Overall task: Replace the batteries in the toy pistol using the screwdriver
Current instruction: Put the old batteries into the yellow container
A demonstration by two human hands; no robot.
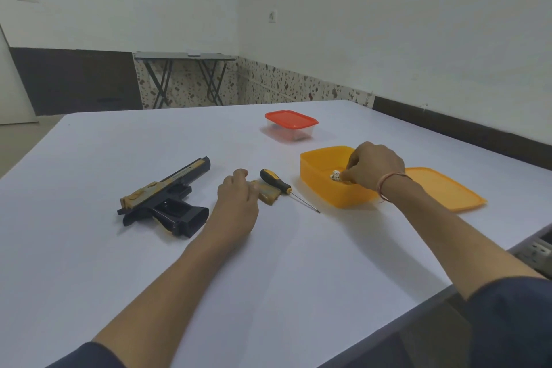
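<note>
two hands at work, one busy. right hand [375, 166] is down inside the open yellow box [316, 188], thumb and fingertips pinched on a small white battery [335, 175]; can't tell whether more cells lie under the palm. left hand [237, 191] rests on the desk [268, 263] with fingers loosely curled, just beside a brownish cover piece [268, 195]; no clear grip on it.

step, as i read it: screw and cover look already off, and a cell is being handled at the box. whether it is a fresh one coming out or a spent one going in, i can't say.

toy pistol [162, 197] lies flat on its side, left of the left hand, untouched. long axis runs diagonally, rear at near left, muzzle pointing far right. grip juts toward the near right, butt end open and dark.

screwdriver [276, 183] lies between hand and box, handle far, tip pointing near right.

next move probably calls for carrying the cell to the grip, checking polarity, steadying the pistol with the left hand.

yellow lid [448, 188] beside the box; red-lidded box [291, 120] farther back.
</note>
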